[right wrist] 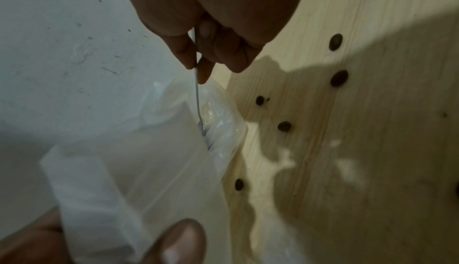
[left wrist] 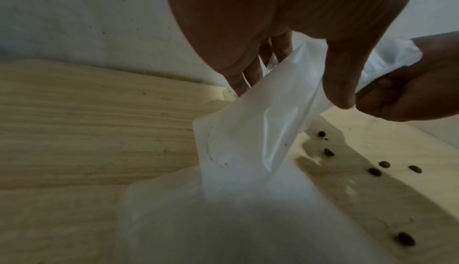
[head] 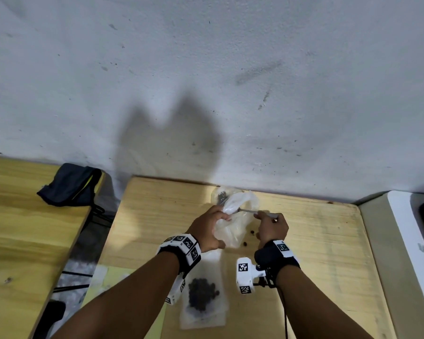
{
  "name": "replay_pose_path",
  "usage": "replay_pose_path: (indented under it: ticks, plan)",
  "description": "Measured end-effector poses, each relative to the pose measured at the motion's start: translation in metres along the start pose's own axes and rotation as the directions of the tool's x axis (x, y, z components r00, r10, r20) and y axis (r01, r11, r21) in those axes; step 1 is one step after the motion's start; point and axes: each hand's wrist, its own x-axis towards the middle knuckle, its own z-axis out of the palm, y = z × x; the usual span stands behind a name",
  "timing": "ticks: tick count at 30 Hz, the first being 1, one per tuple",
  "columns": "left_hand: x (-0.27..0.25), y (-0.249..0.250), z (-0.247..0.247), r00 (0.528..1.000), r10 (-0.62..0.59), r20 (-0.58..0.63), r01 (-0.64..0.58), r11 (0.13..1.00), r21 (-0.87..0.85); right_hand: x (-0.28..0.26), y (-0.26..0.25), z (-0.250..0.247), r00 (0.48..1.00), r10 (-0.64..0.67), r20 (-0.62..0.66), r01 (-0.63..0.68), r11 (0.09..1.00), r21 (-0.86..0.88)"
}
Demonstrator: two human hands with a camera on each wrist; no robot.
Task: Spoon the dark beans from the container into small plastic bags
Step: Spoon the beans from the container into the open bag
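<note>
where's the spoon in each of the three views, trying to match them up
Head: the spoon lies level at centre, between the two hands, bowl end in the bag.
Left wrist: only its dark handle shows at the right edge, in the right hand.
Right wrist: thin and upright at upper centre, running down into the plastic bag.
Shared landmark: the bag held by the left hand.

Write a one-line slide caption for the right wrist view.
Right hand dips a spoon into the plastic bag beside spilled beans on the wooden table.
</note>
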Motion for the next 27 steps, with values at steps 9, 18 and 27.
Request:
replay_pose_path:
  ticks: [9, 18, 27]
  plan:
    - [0.000, 0.002, -0.002, 0.981, -0.005, -0.193, 0.015, 0.999, 0.047, -0.010, -0.005, -0.002, 0.981, -0.190, -0.046, 0.184, 0.977, -0.111]
    - [0.004, 0.001, -0.011, 0.976, -0.052, -0.211, 0.048, 0.999, -0.020, -0.024, -0.019, -0.001, 0.886, -0.464, -0.001, 0.457, 0.872, -0.176]
    - [-0.005, 0.008, -0.009, 0.985, 0.072, -0.156, -0.042, 0.982, 0.186, -0.016, -0.010, 0.002, 0.962, -0.273, -0.006, 0.269, 0.951, -0.151]
